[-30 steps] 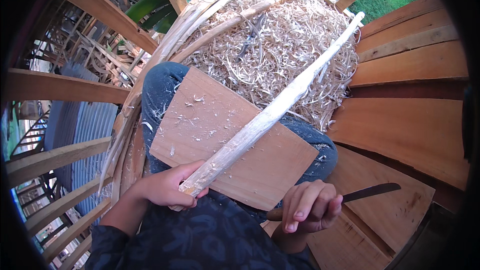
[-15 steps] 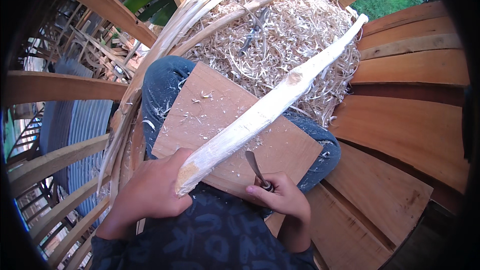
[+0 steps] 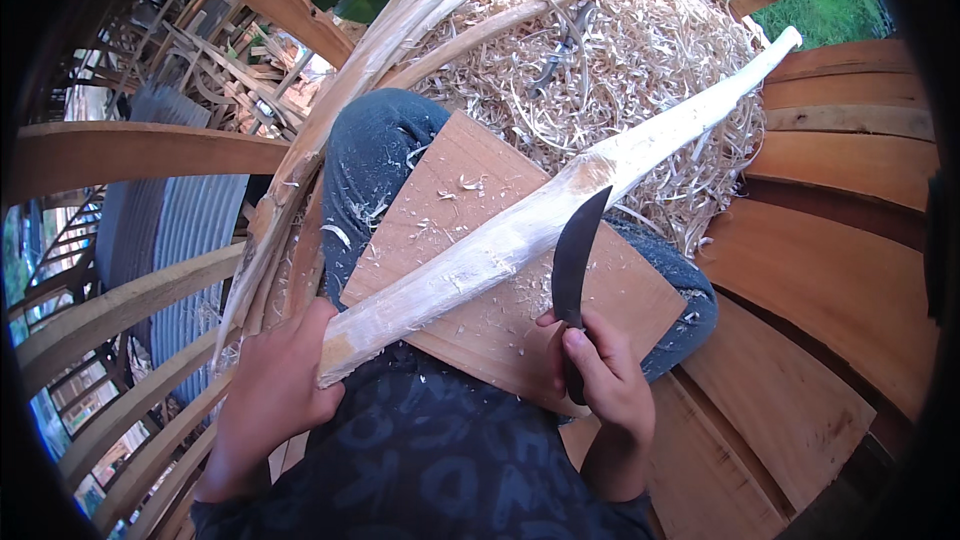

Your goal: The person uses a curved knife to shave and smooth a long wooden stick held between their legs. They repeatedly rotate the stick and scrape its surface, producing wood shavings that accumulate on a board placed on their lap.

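Observation:
My left hand [image 3: 283,372] is closed round the near end of a pale, peeled branch [image 3: 450,275]. The branch slants up to the far right, across a square wooden board [image 3: 430,202] on my lap. A brownish knot shows about midway along it. In my right hand [image 3: 610,370] is a knife [image 3: 574,265] with a dark curved blade, gripped by its dark handle. Its blade points up and away, close to the near side of the branch; I cannot tell if they touch. Small shavings lie on the board and on my jeans [image 3: 375,135].
A heap of curly wood shavings [image 3: 660,50] fills the space beyond my knees, with a dark metal tool [image 3: 553,65] on it. Long peeled strips of wood [image 3: 310,155] run along my left. Wooden planks [image 3: 830,280] lie at the right; slatted rails [image 3: 150,152] stand at the left.
My right hand has turned and raised the knife, so its broad blade now shows beside the branch. My whole view has shifted a little, moving the board and heap rightward in it.

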### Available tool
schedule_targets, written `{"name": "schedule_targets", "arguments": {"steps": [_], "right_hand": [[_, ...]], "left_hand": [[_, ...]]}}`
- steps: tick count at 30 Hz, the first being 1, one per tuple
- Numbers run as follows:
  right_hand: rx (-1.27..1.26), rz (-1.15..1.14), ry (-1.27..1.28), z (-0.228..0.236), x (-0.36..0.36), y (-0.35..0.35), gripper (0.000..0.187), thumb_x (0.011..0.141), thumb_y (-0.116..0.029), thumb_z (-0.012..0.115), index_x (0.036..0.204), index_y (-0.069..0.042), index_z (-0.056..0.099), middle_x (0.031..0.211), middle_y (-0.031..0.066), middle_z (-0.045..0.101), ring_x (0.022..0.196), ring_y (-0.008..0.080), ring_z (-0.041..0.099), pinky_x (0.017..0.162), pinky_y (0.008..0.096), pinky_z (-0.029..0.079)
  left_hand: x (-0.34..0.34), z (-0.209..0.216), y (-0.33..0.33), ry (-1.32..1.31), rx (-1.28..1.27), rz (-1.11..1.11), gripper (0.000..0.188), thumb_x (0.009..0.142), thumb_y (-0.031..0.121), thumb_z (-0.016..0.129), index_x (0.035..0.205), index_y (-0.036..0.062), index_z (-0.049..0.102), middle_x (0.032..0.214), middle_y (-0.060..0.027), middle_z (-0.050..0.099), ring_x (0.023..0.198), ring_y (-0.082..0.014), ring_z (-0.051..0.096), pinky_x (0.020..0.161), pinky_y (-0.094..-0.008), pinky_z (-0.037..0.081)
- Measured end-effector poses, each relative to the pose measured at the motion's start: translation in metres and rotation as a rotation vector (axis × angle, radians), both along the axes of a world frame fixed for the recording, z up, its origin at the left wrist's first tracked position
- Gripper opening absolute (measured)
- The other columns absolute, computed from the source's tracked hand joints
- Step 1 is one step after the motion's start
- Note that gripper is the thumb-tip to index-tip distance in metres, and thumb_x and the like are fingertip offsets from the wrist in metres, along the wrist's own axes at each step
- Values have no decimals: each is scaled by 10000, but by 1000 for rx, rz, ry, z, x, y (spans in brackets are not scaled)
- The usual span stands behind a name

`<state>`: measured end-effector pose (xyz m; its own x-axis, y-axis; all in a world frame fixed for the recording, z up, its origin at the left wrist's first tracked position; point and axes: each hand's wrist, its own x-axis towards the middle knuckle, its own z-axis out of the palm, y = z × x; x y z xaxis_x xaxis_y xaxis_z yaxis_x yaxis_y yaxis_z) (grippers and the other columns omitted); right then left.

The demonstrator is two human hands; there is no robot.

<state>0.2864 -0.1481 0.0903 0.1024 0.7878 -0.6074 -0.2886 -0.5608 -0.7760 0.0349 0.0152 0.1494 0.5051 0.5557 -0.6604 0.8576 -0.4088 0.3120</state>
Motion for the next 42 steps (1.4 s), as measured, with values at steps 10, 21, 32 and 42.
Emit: {"name": "schedule_targets", "arguments": {"steps": [10,21,32,42], "right_hand": [[217,-227,-25,-16,1,-10,319,946,-74,471,1255,-2,442,824,60,555,623,79,496,558,225,415],[432,-479,-156,-19,-21,-16,368,938,-66,494,1300,-33,438,796,138,601,536,94,494,504,227,425],[207,-308,-340,-19,-47,-24,317,900,-11,562,1216,-8,542,820,119,644,618,149,591,571,258,486],[267,-243,-363,-24,-50,-20,321,973,-121,451,1291,-76,438,717,111,550,495,96,458,439,203,366]], "left_hand": [[-20,-60,-30,-199,124,190,485,570,135,746,979,43,502,830,-163,609,797,-361,619,697,-421,483],[-29,-86,-30,-305,157,150,451,548,175,746,929,54,535,771,-140,614,729,-347,623,661,-407,491],[-33,-95,-23,-378,41,177,405,546,160,724,896,56,549,742,-140,622,696,-338,634,623,-397,498],[-34,-96,-20,-401,9,177,394,547,154,719,888,53,550,739,-142,622,692,-340,633,618,-395,497]]}}
